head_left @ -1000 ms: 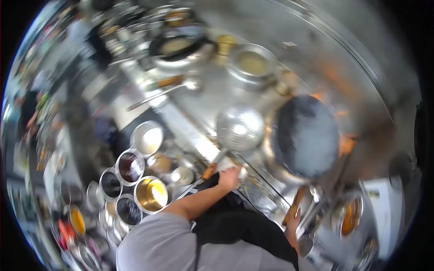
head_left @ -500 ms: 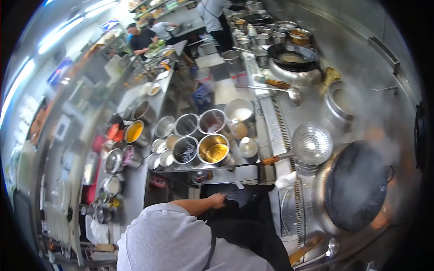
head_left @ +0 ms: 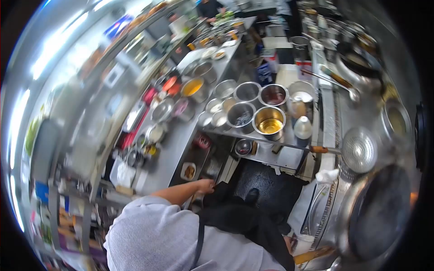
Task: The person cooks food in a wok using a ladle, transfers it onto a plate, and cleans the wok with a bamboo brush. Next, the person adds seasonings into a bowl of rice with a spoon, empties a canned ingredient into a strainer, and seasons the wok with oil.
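At the stove's near edge lies the brown wooden handle (head_left: 314, 255), angled towards my body, presumably for easy reach. My right hand (head_left: 288, 243) is just beside it, mostly hidden by the black apron (head_left: 246, 222); I cannot tell whether its fingers grip anything. The large dark round wok (head_left: 379, 217) sits tilted on the burner beyond. Above the crumpled white cloth (head_left: 327, 175), the perforated round metal strainer (head_left: 359, 150) points its handle away from the wok, likely to keep it cooler. My left hand (head_left: 206, 185) hovers well apart, fingers curled together; whether they pinch anything, I cannot tell.
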Available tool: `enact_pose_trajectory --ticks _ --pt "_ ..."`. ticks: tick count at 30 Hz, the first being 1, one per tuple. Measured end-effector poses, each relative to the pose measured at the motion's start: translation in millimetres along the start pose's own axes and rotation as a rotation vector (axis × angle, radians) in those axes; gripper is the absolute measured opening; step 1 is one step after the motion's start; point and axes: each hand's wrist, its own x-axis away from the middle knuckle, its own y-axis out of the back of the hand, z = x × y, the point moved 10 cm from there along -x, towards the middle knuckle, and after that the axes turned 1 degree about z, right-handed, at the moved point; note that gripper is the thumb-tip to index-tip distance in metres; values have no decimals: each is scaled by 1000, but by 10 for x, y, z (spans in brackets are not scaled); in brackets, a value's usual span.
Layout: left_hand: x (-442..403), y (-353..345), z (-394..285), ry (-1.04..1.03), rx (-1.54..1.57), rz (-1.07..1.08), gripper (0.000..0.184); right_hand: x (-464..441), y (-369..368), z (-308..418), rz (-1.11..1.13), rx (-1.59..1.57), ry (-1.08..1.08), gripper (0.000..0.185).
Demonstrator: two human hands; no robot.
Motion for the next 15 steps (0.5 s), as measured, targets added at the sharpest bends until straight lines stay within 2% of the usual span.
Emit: enact_pose_trajectory --ticks 2,5,6,8,9,11,13,15 --pt "393 258 -614 -15 28 -130 47 56 -148 215 42 -136 11 33" --pt "584 186 -655 -17 94 -173 48 251 -445 776 192 -452 47 31" --pt "471 56 -442 -20 118 -184 48 351 -568 1058 280 -582 68 31" --pt "121 -249 -1 -209 13 -185 48 679 -919 1857 612 -873 66 29" --pt "225 -193 33 -210 28 -200 48 859 -1074 2242 813 -1007 33 30" --pt "445 -53 239 -20 179 -198 50 1234 -1162 2814 844 -875 117 32" --pt "477 143 588 33 293 -206 50 1447 -1182 3103 864 -761 206 37" --pt "395 276 1217 87 606 -269 46 1802 -1345 3138 1097 -387 272 39"
